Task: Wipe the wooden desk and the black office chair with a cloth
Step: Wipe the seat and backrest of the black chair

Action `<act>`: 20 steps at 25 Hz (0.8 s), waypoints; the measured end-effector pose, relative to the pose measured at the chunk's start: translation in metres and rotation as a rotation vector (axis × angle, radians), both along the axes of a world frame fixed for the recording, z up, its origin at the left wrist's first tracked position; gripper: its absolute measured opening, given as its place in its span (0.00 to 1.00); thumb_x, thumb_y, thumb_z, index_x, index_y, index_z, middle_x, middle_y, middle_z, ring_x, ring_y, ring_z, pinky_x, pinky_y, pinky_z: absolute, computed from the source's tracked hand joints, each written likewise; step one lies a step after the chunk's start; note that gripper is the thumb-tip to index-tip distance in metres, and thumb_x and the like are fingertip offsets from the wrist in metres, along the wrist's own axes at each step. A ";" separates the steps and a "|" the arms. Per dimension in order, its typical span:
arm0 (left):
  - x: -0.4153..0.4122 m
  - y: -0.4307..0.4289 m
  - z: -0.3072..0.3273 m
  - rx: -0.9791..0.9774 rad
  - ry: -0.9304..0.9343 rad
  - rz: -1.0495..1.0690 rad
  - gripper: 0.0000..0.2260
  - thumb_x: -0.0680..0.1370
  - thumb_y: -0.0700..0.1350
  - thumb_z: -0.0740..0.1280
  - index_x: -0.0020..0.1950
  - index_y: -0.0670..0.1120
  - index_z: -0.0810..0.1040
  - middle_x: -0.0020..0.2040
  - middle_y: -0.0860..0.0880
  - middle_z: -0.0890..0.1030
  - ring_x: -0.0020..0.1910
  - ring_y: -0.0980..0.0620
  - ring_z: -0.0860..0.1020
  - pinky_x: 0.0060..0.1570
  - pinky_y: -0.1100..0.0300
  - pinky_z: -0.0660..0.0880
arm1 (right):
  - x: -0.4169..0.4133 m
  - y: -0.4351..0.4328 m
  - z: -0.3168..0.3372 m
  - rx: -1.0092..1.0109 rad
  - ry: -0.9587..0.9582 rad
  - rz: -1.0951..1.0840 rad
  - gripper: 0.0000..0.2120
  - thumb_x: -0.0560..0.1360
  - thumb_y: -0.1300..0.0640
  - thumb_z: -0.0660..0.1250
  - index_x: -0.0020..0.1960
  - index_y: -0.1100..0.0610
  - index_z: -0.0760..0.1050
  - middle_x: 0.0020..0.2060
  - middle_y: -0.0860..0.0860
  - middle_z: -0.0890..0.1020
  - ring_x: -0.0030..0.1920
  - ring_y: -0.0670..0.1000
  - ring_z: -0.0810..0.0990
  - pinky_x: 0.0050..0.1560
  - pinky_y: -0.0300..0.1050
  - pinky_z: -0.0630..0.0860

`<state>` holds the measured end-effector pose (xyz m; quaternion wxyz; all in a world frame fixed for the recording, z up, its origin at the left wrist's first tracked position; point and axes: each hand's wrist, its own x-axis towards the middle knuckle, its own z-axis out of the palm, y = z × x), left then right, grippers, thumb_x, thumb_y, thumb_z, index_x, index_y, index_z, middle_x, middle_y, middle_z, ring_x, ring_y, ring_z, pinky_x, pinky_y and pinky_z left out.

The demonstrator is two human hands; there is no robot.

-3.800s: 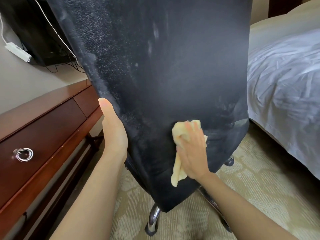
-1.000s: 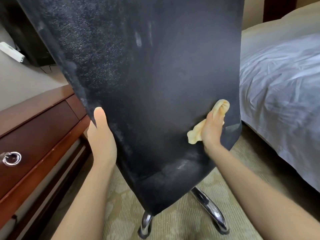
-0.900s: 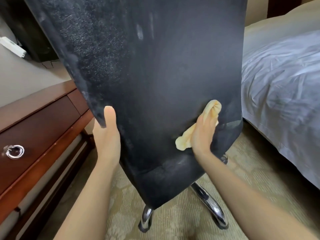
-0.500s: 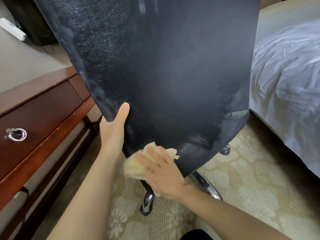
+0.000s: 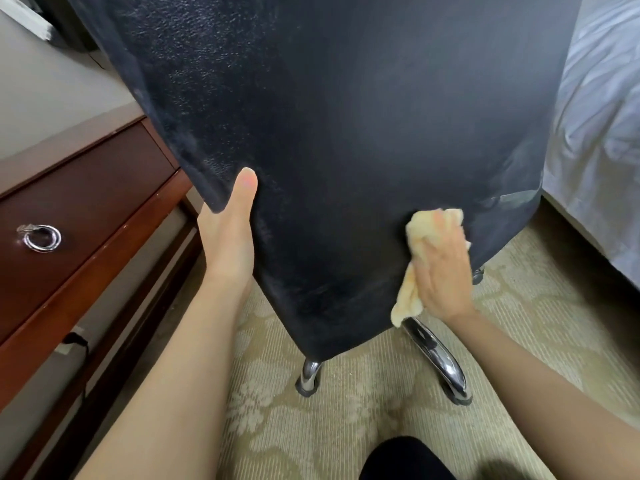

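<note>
Black office chair seen from behind, filling most of the view, dusty streaks low on its back. Clamped on its left edge, the left hand: thumb up the rear face, fingers hidden round the side. Flat, fingers nearly straight, the right hand pressing a pale yellow cloth to the lower right of the back, one end hanging below the palm. At left, just beside the chair, the wooden desk with a ring pull. Patterned carpet below, bed at right.
</note>
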<state>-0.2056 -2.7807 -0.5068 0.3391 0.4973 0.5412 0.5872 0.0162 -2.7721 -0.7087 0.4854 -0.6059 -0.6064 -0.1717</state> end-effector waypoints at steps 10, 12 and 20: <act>-0.005 0.002 -0.003 0.023 -0.016 -0.034 0.15 0.63 0.67 0.63 0.45 0.64 0.70 0.44 0.68 0.76 0.44 0.66 0.76 0.37 0.70 0.67 | -0.067 0.000 0.019 0.001 1.026 -0.162 0.30 0.75 0.55 0.50 0.75 0.61 0.52 0.72 0.64 0.59 0.70 0.66 0.60 0.71 0.61 0.57; -0.008 0.004 -0.003 0.020 -0.052 -0.039 0.16 0.62 0.68 0.64 0.46 0.63 0.71 0.44 0.68 0.77 0.45 0.66 0.77 0.38 0.69 0.68 | -0.109 -0.008 0.016 -0.016 0.900 -0.183 0.24 0.77 0.55 0.49 0.71 0.60 0.56 0.67 0.62 0.63 0.68 0.66 0.63 0.69 0.57 0.60; -0.030 0.018 -0.007 0.024 -0.104 -0.021 0.24 0.57 0.70 0.65 0.49 0.62 0.73 0.44 0.67 0.81 0.45 0.65 0.80 0.43 0.66 0.72 | -0.166 -0.017 -0.017 0.013 -0.466 0.405 0.11 0.75 0.57 0.60 0.56 0.49 0.75 0.66 0.46 0.69 0.67 0.54 0.65 0.72 0.50 0.55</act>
